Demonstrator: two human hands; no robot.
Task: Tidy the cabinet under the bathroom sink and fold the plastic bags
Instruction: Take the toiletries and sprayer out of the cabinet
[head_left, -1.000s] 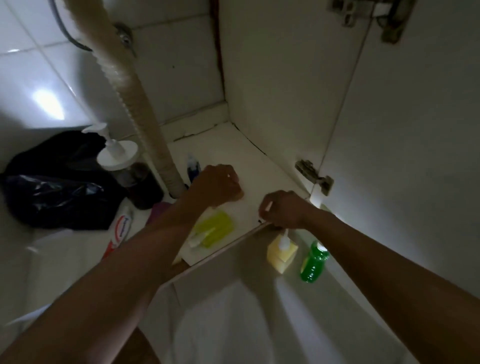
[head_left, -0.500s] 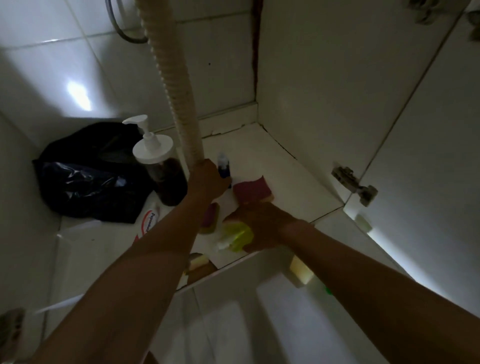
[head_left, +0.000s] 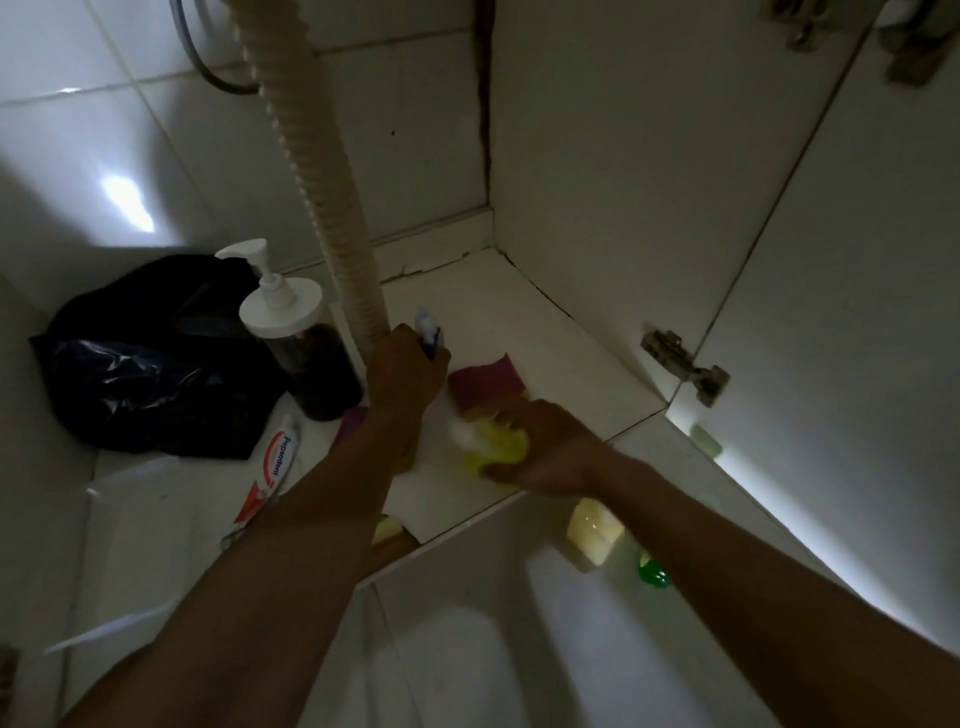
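Sorting step in hand: my left hand (head_left: 402, 364) grips a small blue-and-white bottle (head_left: 428, 332) beside the drain hose (head_left: 332, 208); my right hand (head_left: 540, 447) clasps a yellow-green packet (head_left: 496, 444) near the cabinet floor's (head_left: 545, 338) front edge. The black plastic bag (head_left: 150, 364) lies unfolded, back left. Next, I judge, both need placing upright.

You have the cabinet (head_left: 545, 332) open, its pale floor cracked at the back corner. The black plastic bag (head_left: 150, 364) lies crumpled and unfolded at the back, left of the ribbed drain hose (head_left: 322, 197). A dark pump bottle (head_left: 306, 343) with a white top stands upright between bag and hose, touching the bag.
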